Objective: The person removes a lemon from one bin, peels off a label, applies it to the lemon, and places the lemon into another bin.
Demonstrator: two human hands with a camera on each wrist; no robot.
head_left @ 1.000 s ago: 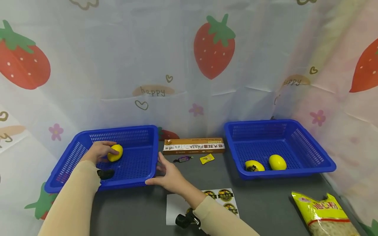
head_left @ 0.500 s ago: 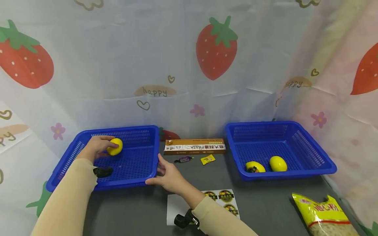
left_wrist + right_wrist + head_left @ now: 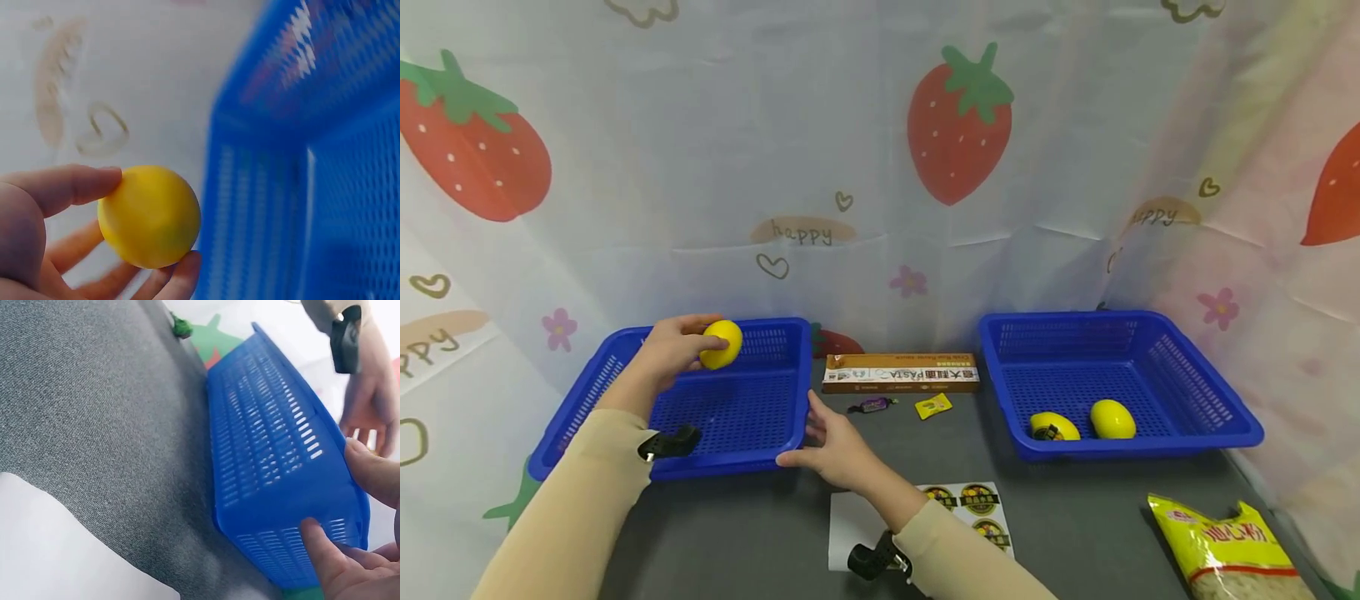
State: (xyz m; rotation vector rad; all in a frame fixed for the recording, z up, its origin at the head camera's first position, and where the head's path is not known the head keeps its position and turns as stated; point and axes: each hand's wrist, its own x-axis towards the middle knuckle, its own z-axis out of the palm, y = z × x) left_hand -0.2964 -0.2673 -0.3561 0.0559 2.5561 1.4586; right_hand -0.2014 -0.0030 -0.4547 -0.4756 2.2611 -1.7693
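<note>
My left hand (image 3: 673, 350) holds a yellow lemon (image 3: 721, 344) between thumb and fingers, raised over the back part of the left blue basket (image 3: 722, 468). In the left wrist view the lemon (image 3: 150, 215) looks smooth and round, with a faint green tint low on one side. My right hand (image 3: 838, 450) grips the near right corner of that basket. The right wrist view has the thumb at the basket's rim and a fingertip against its outer wall (image 3: 281, 494).
At the right, another blue basket (image 3: 1120, 450) holds a stickered lemon (image 3: 1054, 426) and a plain lemon (image 3: 1112, 419). Between the baskets lie a pasta box (image 3: 901, 373), a purple candy (image 3: 872, 405) and a yellow one (image 3: 933, 407). Nearer are a sticker sheet (image 3: 1000, 533) and a yellow bag (image 3: 1228, 542).
My left hand has lifted the lemon up from inside the left basket and slightly rightward. The right hand keeps its grip on the basket corner. The whole head view has shifted a little.
</note>
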